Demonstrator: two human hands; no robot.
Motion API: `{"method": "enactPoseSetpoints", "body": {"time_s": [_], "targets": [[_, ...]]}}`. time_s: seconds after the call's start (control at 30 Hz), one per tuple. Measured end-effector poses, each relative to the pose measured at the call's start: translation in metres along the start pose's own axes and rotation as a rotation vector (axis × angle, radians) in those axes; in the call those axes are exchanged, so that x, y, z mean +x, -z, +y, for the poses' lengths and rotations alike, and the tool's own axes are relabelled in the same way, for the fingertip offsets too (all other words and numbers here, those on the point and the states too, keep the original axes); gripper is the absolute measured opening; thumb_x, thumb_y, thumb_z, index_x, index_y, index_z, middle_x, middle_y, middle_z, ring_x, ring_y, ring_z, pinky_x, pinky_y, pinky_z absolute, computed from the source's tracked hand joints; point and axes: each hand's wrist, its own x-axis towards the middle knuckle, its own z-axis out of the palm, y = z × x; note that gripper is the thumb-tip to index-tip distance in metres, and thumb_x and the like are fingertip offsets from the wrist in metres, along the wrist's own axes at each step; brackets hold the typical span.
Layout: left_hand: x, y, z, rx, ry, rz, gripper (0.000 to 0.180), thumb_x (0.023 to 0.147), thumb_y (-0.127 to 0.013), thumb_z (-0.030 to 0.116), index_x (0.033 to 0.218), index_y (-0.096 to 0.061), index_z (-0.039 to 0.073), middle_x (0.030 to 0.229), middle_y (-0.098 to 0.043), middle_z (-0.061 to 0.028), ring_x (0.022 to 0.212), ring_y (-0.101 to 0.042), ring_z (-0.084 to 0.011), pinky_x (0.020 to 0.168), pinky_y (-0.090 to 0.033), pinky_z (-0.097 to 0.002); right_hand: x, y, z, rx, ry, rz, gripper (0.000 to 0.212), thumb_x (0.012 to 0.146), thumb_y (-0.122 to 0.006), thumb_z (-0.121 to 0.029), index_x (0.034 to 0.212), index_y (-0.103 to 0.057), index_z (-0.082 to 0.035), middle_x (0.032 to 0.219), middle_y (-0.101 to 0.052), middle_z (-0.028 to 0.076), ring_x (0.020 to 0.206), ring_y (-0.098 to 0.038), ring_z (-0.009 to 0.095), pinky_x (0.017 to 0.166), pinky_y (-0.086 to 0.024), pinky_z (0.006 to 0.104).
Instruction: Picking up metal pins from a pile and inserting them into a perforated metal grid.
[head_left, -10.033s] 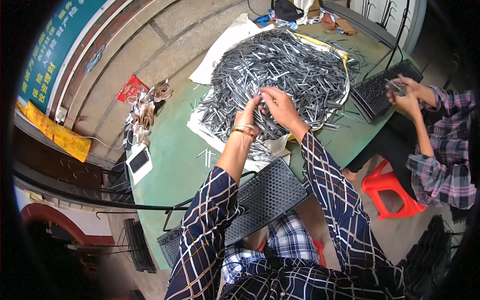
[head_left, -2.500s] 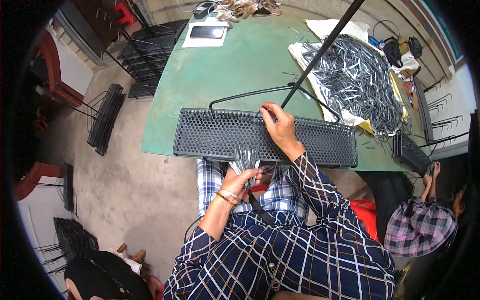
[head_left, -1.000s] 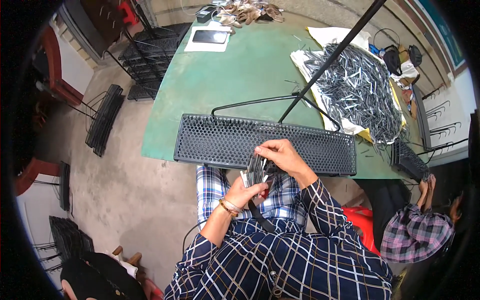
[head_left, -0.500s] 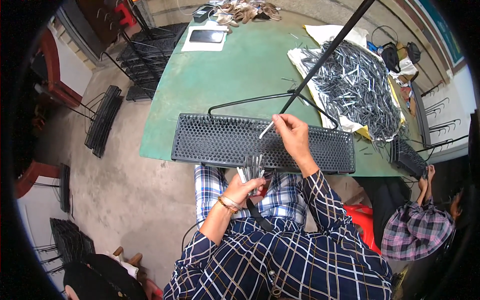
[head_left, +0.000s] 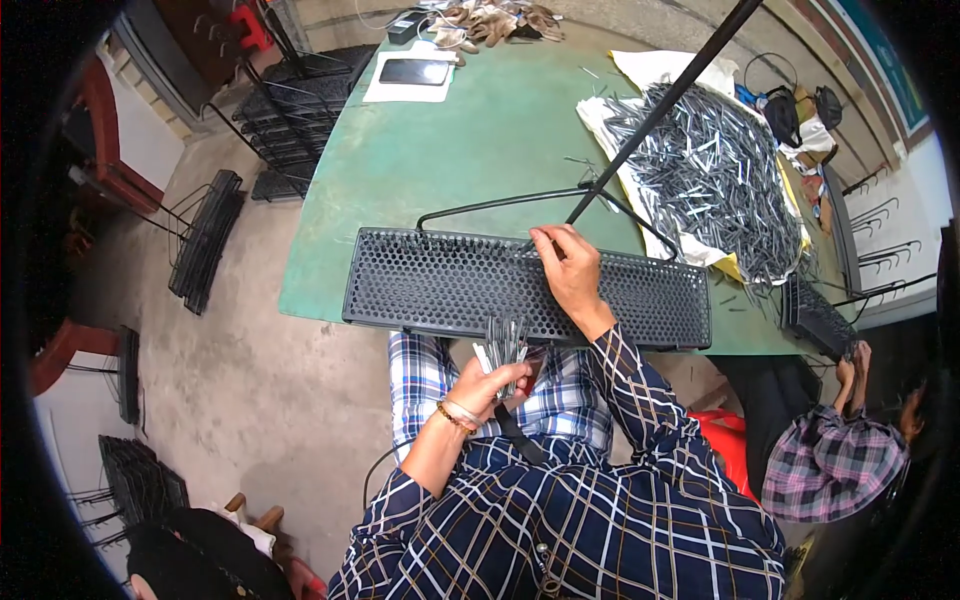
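A long black perforated rack [head_left: 440,285] lies along the near edge of the green table, over my lap. Short dark pieces stand in the holes of its far row, left of the middle. My right hand [head_left: 572,275] is closed in a pinch at that far row, by the foot of the slanting black rod [head_left: 665,105]; what the fingertips hold is hidden. Below the rack's front edge, my left hand [head_left: 488,380] grips a bundle of thin grey and silvery strips [head_left: 505,342], their ends pointing up and away from me.
A white sack [head_left: 628,165] heaped with similar strips [head_left: 710,170] lies at the table's right. A phone [head_left: 414,72] and gloves [head_left: 500,22] lie at the far side. Similar racks [head_left: 205,240] stand on the left floor. At right, a co-worker's hands [head_left: 855,365] touch another rack [head_left: 815,315].
My right hand has moved away from me and slightly left, from above the rack's middle to its far row. The pale strip in its fingers no longer shows. My left hand stays put.
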Motion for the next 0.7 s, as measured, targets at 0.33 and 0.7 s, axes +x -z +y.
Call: {"method": "enactPoseSetpoints", "body": {"time_s": [0.33, 0.7], "targets": [[-0.006, -0.004, 0.007, -0.015, 0.068, -0.017, 0.008, 0.082, -0.062, 0.008, 0.087, -0.062, 0.001, 0.077, -0.061, -0.0046, 0.067, -0.058, -0.0112, 0.056, -0.048, -0.021, 0.0, 0.004, 0.008, -0.065, 0.062, -0.098, 0.009, 0.082, -0.063, -0.009, 0.085, -0.064, 0.0, 0.076, -0.062, 0.01, 0.063, -0.06, 0.022, 0.055, -0.045, 0.0294], [-0.005, -0.002, 0.005, -0.038, 0.07, 0.007, 0.014, 0.081, -0.061, 0.007, 0.093, -0.061, -0.001, 0.081, -0.063, -0.0081, 0.068, -0.06, -0.014, 0.06, -0.05, -0.0244, 0.003, 0.002, 0.006, -0.101, 0.14, -0.141, 0.008, 0.081, -0.062, -0.007, 0.085, -0.064, 0.0, 0.08, -0.062, 0.011, 0.069, -0.061, 0.027, 0.059, -0.048, 0.0331]]}}
